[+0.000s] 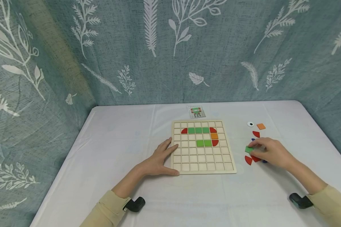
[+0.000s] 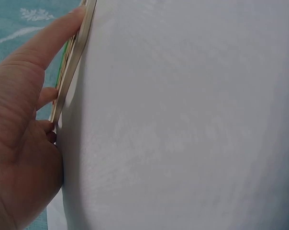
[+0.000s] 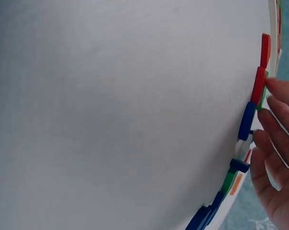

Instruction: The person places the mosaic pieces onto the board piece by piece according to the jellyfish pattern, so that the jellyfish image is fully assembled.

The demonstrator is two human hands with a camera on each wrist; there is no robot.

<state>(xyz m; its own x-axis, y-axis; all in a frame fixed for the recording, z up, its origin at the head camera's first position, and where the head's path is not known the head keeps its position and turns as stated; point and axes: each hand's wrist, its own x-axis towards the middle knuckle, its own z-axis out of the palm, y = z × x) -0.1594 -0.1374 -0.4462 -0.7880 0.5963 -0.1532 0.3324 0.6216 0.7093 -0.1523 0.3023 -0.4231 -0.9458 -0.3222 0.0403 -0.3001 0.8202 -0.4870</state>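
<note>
A light wooden grid board point(image 1: 188, 160) lies on the table, with green squares point(image 1: 198, 130), red quarter-circle pieces point(image 1: 215, 142) and an orange square point(image 1: 214, 136) in some cells. My left hand point(image 1: 159, 160) rests at its left edge, fingers spread and thumb at the lower left corner; the left wrist view shows the thumb point(image 2: 44, 40) against the board's side. Right of the board, my right hand point(image 1: 273, 152) pinches a green square tile point(image 1: 248, 149) between thumb and fingers, among loose pieces. The right wrist view shows these fingertips by a red piece point(image 3: 258, 86); other pieces are partly hidden.
Behind the board lies a small pattern card point(image 1: 196, 112) with a coloured figure on a grid. An eye disc point(image 1: 250, 124), a loose orange tile point(image 1: 261, 126) and red wedges point(image 1: 248, 160) lie around the right hand. Patterned cloth point(image 1: 170, 78) hangs behind the white table point(image 1: 125, 132).
</note>
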